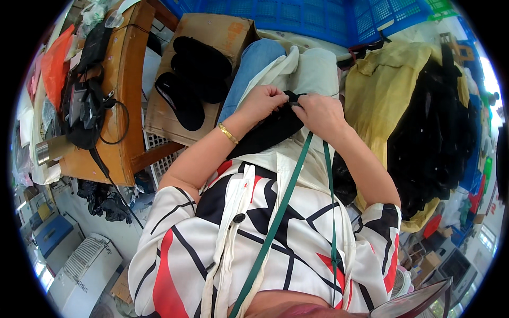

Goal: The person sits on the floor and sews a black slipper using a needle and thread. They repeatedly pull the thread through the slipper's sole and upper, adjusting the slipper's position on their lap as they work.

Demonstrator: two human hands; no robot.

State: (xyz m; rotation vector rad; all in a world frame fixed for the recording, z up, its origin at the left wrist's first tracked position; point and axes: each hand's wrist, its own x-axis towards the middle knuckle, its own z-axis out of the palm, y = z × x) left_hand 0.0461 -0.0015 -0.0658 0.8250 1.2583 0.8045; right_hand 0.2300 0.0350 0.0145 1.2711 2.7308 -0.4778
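A black cloth piece [281, 124] lies over my lap, on a pale apron [289, 153]. Its dark folds hide its exact shape. My left hand [263, 103], with a gold bracelet at the wrist, pinches the upper edge of the cloth between thumb and fingers. Close beside it, my right hand [321, 113] grips the same edge, fingers curled inward. A small dark bit of the cloth shows between the two hands. Whether a needle or thread is held is too small to tell. Green straps [294, 185] run down my front toward the right hand.
Several black cloth shoes [183, 103] rest on a cardboard box [217, 32] at the far left. A wooden table [119, 100] holds a black device with cords [87, 114]. To the right, a yellow sack [384, 79] contains black items [432, 138]. Blue crates [307, 21] stand behind.
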